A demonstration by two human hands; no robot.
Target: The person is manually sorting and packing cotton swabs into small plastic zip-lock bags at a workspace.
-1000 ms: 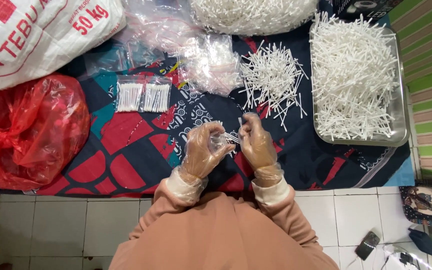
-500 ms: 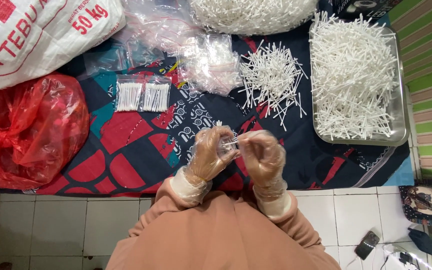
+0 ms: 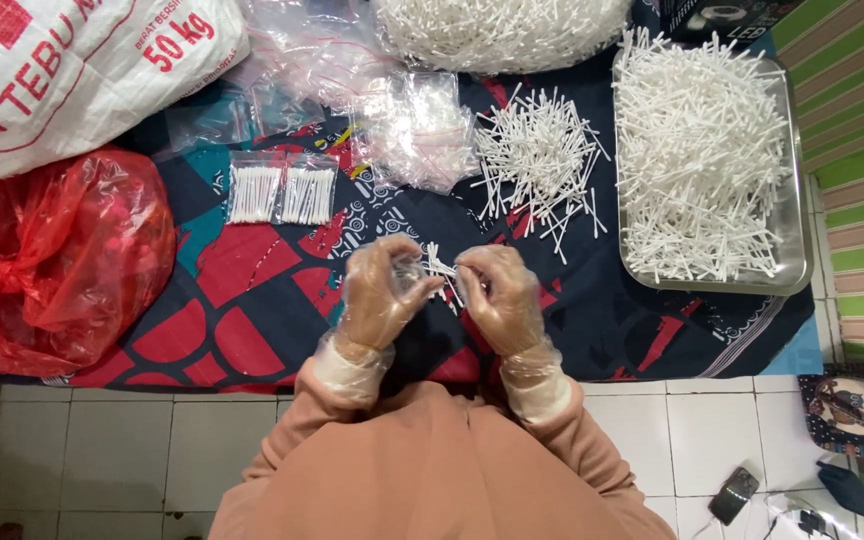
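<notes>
A dark patterned cloth lies over white floor tiles, and the work sits at its middle. The left hand, in a thin clear glove, curls its fingers around a small clear bag, pinching it so the mouth faces three o'clock. The right hand, gloved too, closes its fingertips on a small bunch of swabs whose tips meet the bag's mouth — the two hands are held close together, it seems, so the sticks stay aligned between them. At one o'clock from the hands a loose pile of swabs is spread on the cloth within easy reach of the right hand, and farther at two o'clock a metal tray holds a much larger heap. At eleven o'clock two filled packets lie side by side, well apart from the loose sticks. A crumple of empty clear bags sits at twelve o'clock. A red plastic bag bulges at nine o'clock, with a white sack beyond it at ten. Nothing lies between the hands and the loose pile — only bare cloth. A phone rests on the tiles at four o'clock.
</notes>
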